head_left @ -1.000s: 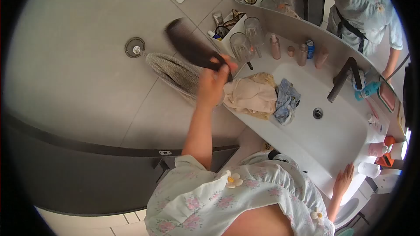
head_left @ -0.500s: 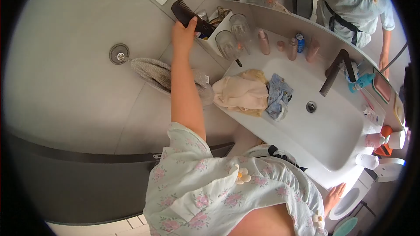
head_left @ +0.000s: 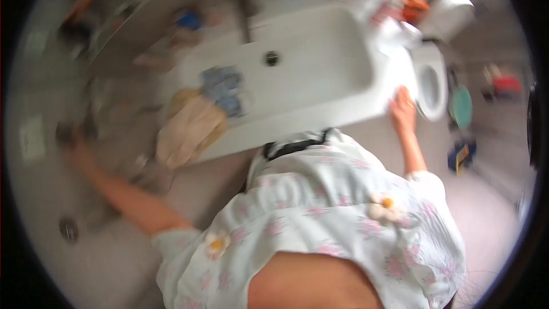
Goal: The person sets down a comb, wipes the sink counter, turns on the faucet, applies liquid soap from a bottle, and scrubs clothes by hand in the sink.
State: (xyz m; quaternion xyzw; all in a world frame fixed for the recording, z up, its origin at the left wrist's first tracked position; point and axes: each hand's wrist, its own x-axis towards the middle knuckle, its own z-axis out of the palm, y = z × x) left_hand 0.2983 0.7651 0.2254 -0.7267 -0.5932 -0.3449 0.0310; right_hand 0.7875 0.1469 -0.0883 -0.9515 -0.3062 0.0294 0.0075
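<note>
At the far left, my left hand (head_left: 78,146) is blurred, with its fingers closed round a dark comb (head_left: 66,133) that shows as a smeared shape on both sides of them. My right hand (head_left: 404,106) lies on the sink's front right corner, fingers stretched out and holding nothing. Between the hands is the white sink (head_left: 320,51). A cream cloth (head_left: 191,129) and a blue cloth (head_left: 224,88) lie at its left end.
A dark faucet (head_left: 243,8) stands behind the drain. Blurred bottles (head_left: 389,8) crowd the sink's back right corner. Right of the sink are a toilet (head_left: 432,83) and a green basin (head_left: 461,106). A wall socket (head_left: 32,138) is at the far left.
The view has swung to the right and blurred. The comb first moved from above the hanging towel to the container by the glasses. My right hand stays at the sink's edge.
</note>
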